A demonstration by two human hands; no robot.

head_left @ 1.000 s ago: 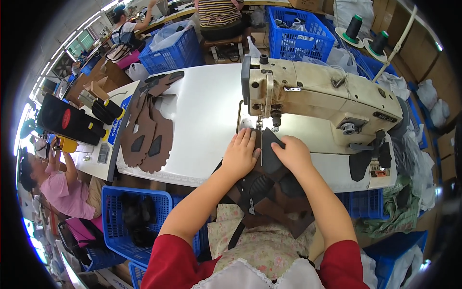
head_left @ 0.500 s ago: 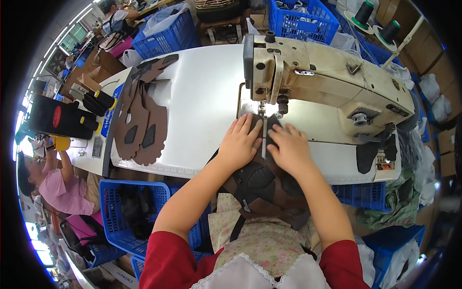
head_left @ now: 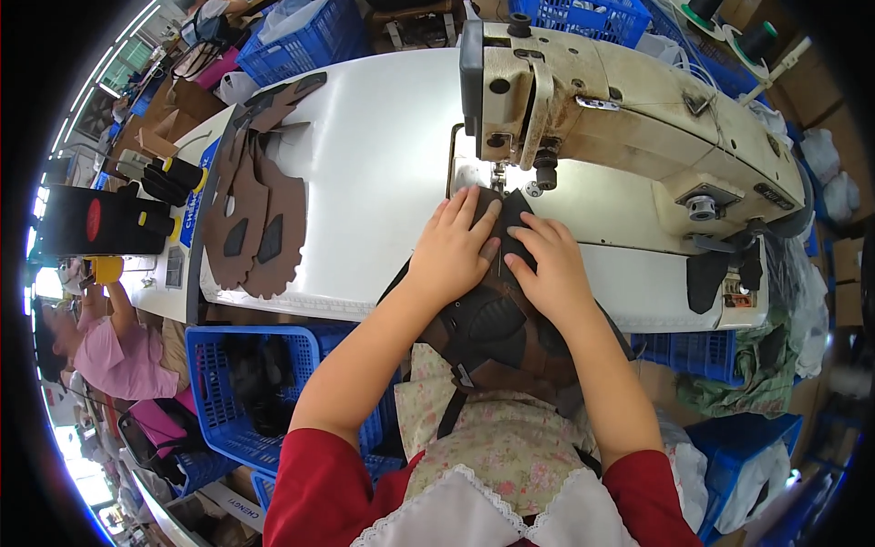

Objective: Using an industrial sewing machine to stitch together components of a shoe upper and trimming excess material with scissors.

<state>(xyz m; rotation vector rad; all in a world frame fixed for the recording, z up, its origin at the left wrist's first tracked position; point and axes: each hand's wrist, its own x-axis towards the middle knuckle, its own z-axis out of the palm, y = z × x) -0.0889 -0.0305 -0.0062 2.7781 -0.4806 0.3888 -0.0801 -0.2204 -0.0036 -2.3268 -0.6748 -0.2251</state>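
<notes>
A black and brown sewn piece (head_left: 492,326) with padded panels lies under both my hands and hangs over the table's near edge onto my lap. My left hand (head_left: 452,248) rests flat on its left half, fingers stretched toward the presser foot (head_left: 499,177) of the sewing machine (head_left: 629,114). On the right half, my right hand (head_left: 552,272) presses down with its fingers apart and slightly bent. Two black edges of the piece run side by side between the hands up to the foot. The needle point is too small to make out.
Brown cut pieces with black patches (head_left: 260,219) lie stacked at the table's left. A blue crate (head_left: 205,392) with dark items stands below. Thread cones (head_left: 756,41) stand behind the machine. A person in pink (head_left: 123,351) works at far left.
The pale strip between the two black edges has gone from sight, and the edges lie closer together. The whole view has shifted, with the table and machine higher in it. Both hands stay on the piece.
</notes>
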